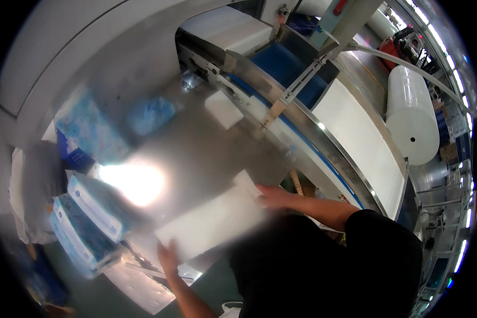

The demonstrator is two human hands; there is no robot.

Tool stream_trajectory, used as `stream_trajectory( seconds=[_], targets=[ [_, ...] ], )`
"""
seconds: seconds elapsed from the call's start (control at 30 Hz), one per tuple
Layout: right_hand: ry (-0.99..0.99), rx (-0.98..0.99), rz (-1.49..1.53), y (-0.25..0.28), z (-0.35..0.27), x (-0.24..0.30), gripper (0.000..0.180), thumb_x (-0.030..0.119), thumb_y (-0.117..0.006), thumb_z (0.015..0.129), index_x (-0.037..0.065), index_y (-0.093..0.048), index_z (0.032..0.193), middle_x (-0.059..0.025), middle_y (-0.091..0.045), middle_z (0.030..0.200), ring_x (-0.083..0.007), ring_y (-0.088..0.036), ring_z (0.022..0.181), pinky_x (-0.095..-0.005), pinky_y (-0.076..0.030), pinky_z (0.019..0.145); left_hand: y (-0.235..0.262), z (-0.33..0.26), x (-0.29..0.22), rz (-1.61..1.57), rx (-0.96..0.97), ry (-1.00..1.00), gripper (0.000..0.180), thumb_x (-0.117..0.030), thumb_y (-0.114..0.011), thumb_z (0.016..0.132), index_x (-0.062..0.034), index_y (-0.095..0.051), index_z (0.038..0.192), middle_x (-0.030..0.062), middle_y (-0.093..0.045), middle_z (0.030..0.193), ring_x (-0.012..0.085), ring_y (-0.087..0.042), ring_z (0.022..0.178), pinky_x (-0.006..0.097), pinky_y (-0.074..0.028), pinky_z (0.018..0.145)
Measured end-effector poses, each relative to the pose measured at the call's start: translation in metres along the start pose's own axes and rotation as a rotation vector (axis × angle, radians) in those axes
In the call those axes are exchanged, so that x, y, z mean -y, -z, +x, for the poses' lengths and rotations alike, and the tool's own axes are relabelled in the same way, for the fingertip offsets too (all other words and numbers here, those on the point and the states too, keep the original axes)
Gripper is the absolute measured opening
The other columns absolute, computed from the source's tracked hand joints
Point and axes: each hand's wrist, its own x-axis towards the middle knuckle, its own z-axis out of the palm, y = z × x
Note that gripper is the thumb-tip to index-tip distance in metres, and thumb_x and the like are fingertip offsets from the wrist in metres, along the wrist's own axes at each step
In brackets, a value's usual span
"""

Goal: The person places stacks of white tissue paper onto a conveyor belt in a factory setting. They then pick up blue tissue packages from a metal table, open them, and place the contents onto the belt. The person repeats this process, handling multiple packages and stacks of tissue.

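Note:
A long white block that looks like a stack of soft sheets [212, 225] lies across the front of the metal table [191, 169], close to my body. My left hand [168, 258] grips its left end, the thumb over the near edge. At the other end, my right hand [274, 197] is closed round a corner, beside a raised white flap [246, 183]. Its fingertips are partly hidden behind the white material. Haze blurs the stack's edges. Farther back on the table sits a smaller white block [224, 109], apart from both hands.
Blue-and-white packs [94, 204] stand at the left, with a blue plastic bag [152, 115] farther back. Along the right runs a conveyor with a blue belt [282, 62] and long white material [360, 138]. Beyond it stands a big white roll [408, 106]. A bright glare covers part of the table.

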Motion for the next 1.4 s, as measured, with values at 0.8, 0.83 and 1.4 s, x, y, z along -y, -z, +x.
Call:
stream_trajectory(
  seconds=[0.8,0.83,1.4],
  targets=[
    [-0.064,0.24,0.265,-0.016,0.038,0.019,0.062,0.049,-0.072,0.081,0.006,-0.059,0.124,-0.0161,-0.067,0.116,-0.0299,-0.063,0.109,-0.0401,-0.048,0.092,-0.012,0.013,-0.029,0.162,0.152,0.262,0.076,-0.043,-0.074,0.086,0.0145,-0.05,0.129,0.0189,-0.062,0.119,0.0256,-0.061,0.105,0.035,-0.051,0.085],
    [-0.022,0.22,0.29,-0.012,0.037,0.024,0.063,0.049,-0.073,0.08,0.006,-0.059,0.124,-0.0163,-0.066,0.118,-0.0309,-0.062,0.11,-0.0402,-0.048,0.093,-0.01,0.009,-0.026,0.109,0.124,0.225,0.075,-0.038,-0.076,0.084,0.0144,-0.049,0.129,0.0193,-0.061,0.121,0.0256,-0.06,0.108,0.035,-0.051,0.086],
    [0.119,-0.138,0.346,-0.049,0.049,-0.058,0.078,0.041,-0.082,0.074,0.008,-0.052,0.138,-0.0134,-0.058,0.137,-0.0308,-0.054,0.126,-0.0402,-0.043,0.106,-0.021,-0.037,-0.002,-0.239,-0.001,-0.141,0.102,-0.018,-0.093,0.065,0.0011,-0.034,0.146,0.0163,-0.05,0.137,0.0288,-0.048,0.127,0.04,-0.034,0.112]
  ],
)
